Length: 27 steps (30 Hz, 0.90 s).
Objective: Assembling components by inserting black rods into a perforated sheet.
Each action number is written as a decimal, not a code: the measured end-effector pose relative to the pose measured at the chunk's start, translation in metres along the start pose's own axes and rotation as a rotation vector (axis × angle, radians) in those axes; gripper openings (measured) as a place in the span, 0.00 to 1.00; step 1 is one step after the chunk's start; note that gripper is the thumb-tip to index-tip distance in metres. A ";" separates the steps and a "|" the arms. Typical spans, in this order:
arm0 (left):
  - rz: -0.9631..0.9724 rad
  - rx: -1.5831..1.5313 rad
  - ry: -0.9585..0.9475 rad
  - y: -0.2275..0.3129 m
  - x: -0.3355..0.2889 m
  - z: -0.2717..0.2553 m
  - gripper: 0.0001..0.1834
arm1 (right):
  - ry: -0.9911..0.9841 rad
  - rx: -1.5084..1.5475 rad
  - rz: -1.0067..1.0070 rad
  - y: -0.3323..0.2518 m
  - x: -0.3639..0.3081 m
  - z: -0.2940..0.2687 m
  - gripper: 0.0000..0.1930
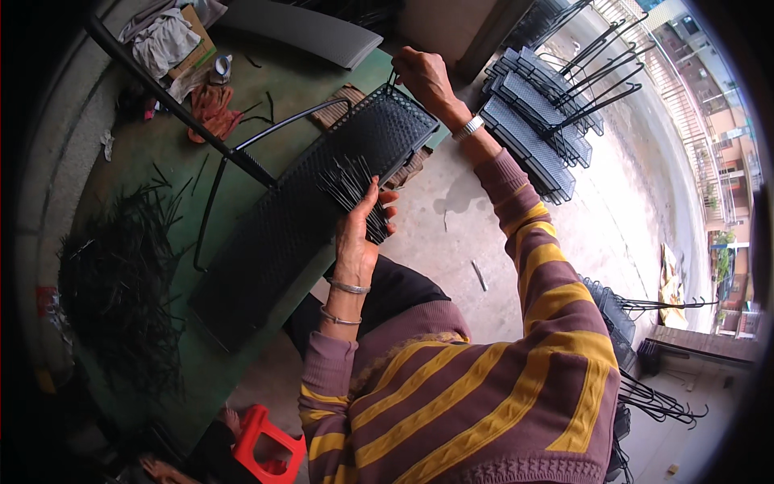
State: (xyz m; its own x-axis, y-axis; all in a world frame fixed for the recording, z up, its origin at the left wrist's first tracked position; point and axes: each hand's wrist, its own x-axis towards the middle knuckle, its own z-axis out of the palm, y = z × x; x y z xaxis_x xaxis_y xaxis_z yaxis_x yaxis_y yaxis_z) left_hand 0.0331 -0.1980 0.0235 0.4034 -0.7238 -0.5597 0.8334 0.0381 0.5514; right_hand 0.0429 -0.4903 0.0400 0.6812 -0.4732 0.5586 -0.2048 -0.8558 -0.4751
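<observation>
A long black mesh rack point(266, 218) lies slantwise across the green tabletop, a bent black metal rod frame point(211, 137) standing up from it. Over the mesh, my left hand point(361, 230) is closed round a bundle of thin black wire ties point(348, 187), their ends fanning out. At the rack's far right end, my right hand point(423, 77) pinches a thin black tie point(393, 80) by the perforated edge. Its fingertips are partly hidden behind the knuckles.
Loose black ties point(121, 282) form a big heap at the left. Beyond the rack lie a grey panel point(298, 31), an orange cloth point(214, 111) and a cup point(222, 66). Finished-looking racks point(532, 121) are stacked on the floor at right. Lower left: a red stool point(260, 444) and another person's hand point(165, 470).
</observation>
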 end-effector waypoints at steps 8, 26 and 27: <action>-0.010 0.003 0.031 0.004 0.000 0.010 0.11 | -0.067 0.222 0.008 -0.003 0.003 -0.004 0.08; -0.057 0.004 0.009 -0.001 0.007 0.014 0.07 | -0.222 0.293 -0.142 0.011 0.014 -0.016 0.06; -0.059 0.007 0.011 -0.001 0.007 0.014 0.07 | -0.261 0.273 -0.195 0.012 0.014 -0.017 0.05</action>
State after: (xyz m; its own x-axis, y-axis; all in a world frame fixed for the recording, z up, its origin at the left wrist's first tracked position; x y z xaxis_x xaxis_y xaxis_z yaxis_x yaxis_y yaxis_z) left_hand 0.0299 -0.2126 0.0276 0.3581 -0.7170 -0.5980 0.8530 -0.0093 0.5219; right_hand 0.0382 -0.5108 0.0542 0.8511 -0.2092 0.4814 0.1152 -0.8203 -0.5602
